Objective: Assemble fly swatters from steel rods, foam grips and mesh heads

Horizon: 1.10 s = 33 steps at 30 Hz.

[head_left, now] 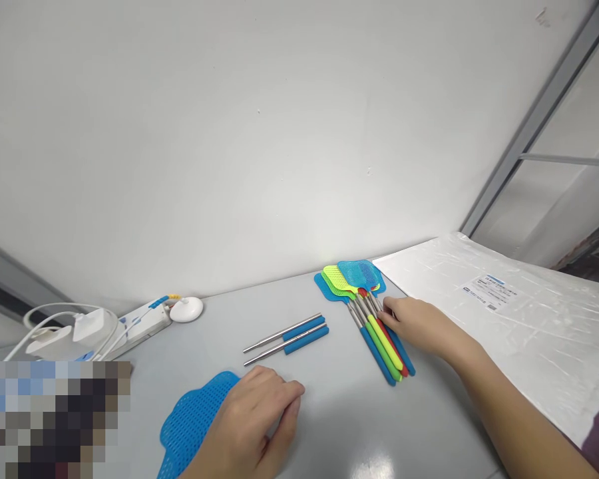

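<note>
My right hand (414,322) is at the right side of a pile of fly swatters (387,342), its fingers closed on the metal shaft of a blue one. The pile has blue, yellow-green, green and red handles pointing toward me, with mesh heads toward the wall. My left hand (259,422) is low in the middle, fingers curled and thumb close to the forefinger; anything inside is hidden. Beside it lies a blue mesh swatter head (197,416), partly covered by that hand. Two metal rods with blue grips (287,338) lie beyond my left hand.
A power strip (142,326) with white plugs and cables stands at the left, next to a round white device (186,309). White plastic wrapping with a label (492,293) covers the table's right side. A wall rises behind the grey table (339,426).
</note>
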{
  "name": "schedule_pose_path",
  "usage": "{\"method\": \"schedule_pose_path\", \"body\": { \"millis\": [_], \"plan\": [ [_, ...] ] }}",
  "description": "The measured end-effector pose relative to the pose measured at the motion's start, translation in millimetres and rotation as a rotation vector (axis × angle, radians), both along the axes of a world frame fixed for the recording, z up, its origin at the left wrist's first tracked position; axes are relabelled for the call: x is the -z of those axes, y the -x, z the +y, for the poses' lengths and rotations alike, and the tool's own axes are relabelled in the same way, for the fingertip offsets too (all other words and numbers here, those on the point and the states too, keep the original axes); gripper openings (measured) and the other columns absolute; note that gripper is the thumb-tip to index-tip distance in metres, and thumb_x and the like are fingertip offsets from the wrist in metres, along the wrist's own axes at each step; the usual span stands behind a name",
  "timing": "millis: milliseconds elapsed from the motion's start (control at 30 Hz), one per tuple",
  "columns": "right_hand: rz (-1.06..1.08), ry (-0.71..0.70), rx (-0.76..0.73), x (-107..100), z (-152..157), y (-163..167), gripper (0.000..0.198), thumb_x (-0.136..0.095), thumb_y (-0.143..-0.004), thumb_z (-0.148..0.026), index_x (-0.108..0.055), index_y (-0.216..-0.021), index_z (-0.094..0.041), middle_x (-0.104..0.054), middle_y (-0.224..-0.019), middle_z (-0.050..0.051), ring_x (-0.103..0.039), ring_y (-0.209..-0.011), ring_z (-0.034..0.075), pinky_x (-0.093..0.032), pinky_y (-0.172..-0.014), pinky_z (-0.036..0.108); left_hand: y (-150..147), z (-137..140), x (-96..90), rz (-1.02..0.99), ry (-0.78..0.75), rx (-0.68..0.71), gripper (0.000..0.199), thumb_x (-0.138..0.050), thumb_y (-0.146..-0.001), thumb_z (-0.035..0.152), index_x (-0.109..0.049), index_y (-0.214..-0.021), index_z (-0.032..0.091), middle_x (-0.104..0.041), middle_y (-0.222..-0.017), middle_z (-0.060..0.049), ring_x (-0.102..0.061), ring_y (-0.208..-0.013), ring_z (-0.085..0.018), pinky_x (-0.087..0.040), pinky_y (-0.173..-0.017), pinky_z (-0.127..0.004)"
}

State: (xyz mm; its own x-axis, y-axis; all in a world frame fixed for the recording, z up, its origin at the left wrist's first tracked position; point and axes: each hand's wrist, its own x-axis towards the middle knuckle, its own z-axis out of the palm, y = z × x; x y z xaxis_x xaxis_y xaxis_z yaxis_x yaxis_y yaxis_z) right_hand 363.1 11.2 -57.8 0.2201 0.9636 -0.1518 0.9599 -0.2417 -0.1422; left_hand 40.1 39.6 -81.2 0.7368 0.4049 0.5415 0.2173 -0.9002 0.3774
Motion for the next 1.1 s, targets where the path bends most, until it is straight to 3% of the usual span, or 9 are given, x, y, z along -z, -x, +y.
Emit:
{"method": "schedule_pose_path", "body": {
  "millis": [800,967,1100],
  "plan": [
    [-0.061,-0.027,0.015,5.9,1.1,-6.4,0.032,-0.029,-0.099,-0.034,-0.047,-0.075,-0.023,-0.062,-0.069,0.003,-0.057,-0.058,0.018,-0.025,-0.05,0.027,-0.1,1.9,4.1,0.029,0.017,0.001,0.022,-0.048,-0.09,0.007,-0.056,-0.104,0.022,-0.052,-0.069,0.0,-0.046,-0.064,-0.016,-0.037,-0.059,-0.03],
    [-0.135,-0.151,0.021,1.0,5.6,12.5,0.033,-0.027,-0.101,-0.035,-0.05,-0.082,-0.022,-0.063,-0.073,0.003,-0.059,-0.061,0.019,-0.027,-0.051,0.029,-2.3,0.1,4.1,0.054,0.006,-0.023,0.02,-0.044,-0.092,0.009,-0.058,-0.1,0.021,-0.054,-0.069,-0.001,-0.048,-0.063,-0.016,-0.038,-0.061,-0.03],
    [-0.173,-0.213,-0.164,-3.1,10.8,45.5,0.03,-0.031,-0.101,-0.033,-0.055,-0.089,-0.02,-0.066,-0.09,0.007,-0.062,-0.075,0.021,-0.033,-0.059,0.03,-5.9,-2.9,-1.6,0.15,0.017,-0.085,0.023,-0.04,-0.095,0.013,-0.062,-0.098,0.02,-0.06,-0.076,-0.003,-0.053,-0.072,-0.018,-0.043,-0.068,-0.032]
  ]
}}
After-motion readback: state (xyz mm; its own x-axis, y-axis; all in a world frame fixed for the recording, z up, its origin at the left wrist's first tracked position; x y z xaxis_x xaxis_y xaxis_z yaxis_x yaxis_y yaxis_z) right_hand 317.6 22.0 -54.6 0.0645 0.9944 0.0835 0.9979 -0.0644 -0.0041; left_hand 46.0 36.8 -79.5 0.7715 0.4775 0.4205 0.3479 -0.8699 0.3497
